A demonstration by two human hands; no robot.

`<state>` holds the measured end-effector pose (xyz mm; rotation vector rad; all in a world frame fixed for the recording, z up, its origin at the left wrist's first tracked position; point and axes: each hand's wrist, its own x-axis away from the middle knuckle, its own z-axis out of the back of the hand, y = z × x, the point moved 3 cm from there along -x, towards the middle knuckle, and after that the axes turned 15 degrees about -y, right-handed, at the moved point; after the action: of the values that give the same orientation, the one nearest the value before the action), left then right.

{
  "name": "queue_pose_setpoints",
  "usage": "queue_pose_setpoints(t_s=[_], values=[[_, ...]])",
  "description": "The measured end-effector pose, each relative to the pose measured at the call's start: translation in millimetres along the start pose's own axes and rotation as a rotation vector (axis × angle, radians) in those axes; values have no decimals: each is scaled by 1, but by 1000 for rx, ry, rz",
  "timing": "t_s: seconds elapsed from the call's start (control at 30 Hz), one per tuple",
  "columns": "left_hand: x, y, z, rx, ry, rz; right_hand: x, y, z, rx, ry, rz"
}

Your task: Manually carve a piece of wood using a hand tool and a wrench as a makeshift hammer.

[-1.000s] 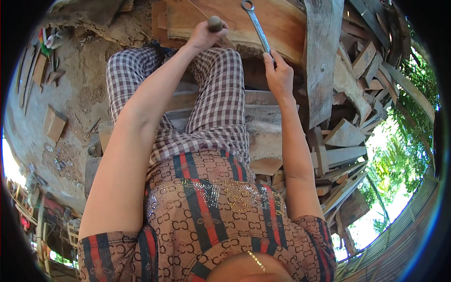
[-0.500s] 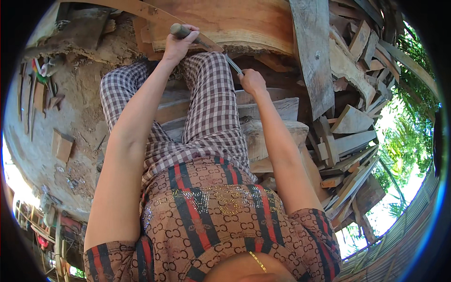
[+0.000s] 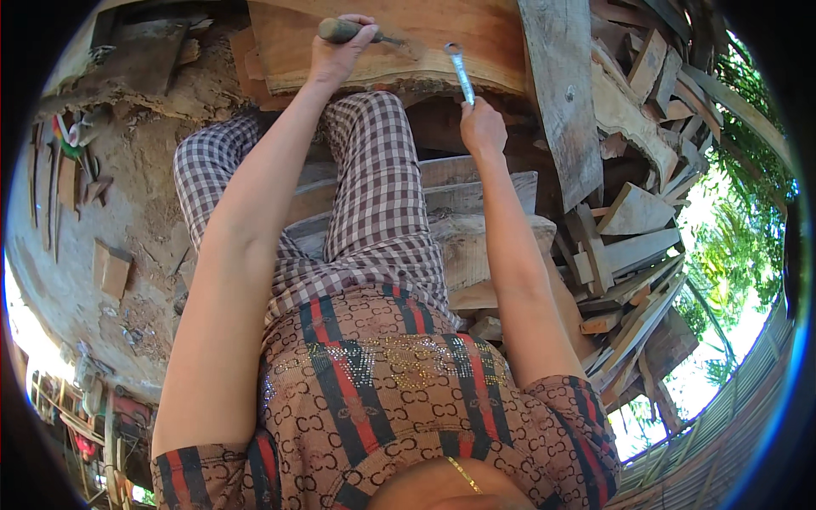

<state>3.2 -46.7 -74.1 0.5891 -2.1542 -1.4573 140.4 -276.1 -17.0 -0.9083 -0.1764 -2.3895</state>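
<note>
In my left hand [image 3: 333, 58], closed above the near edge of a big wooden slab [image 3: 467, 34], is a wooden-handled tool [image 3: 339, 31]. Its narrow metal shank points right over the slab; I cannot make out its far end. My right hand [image 3: 484, 127] grips the lower end of a silver wrench [image 3: 461, 75]. The wrench stands out away from me, its ring end over the slab, apart from the other tool. Both hands are beyond my checkered knees [image 3: 374, 127].
A grey plank [image 3: 561, 102] leans at the slab's right end. Offcuts [image 3: 633, 212] are heaped along the right. Boards [image 3: 480, 200] lie between and beside my legs. A wood block [image 3: 111, 268] and several thin tools or sticks [image 3: 51, 191] lie on the left floor.
Both hands have moved away from my body. The wrench has swung away from beside my knee, its ring end now over the slab. A long brown strip behind my left hand is out of sight.
</note>
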Motion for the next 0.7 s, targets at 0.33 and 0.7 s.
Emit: queue_pose_setpoints(t_s=[0.33,0.7], values=[[-3,9,-30,104,-178,418,-6,-8,-18,-17,-142,32],[-27,8,-6,85,142,74,-14,-23,0,0,-165,76]])
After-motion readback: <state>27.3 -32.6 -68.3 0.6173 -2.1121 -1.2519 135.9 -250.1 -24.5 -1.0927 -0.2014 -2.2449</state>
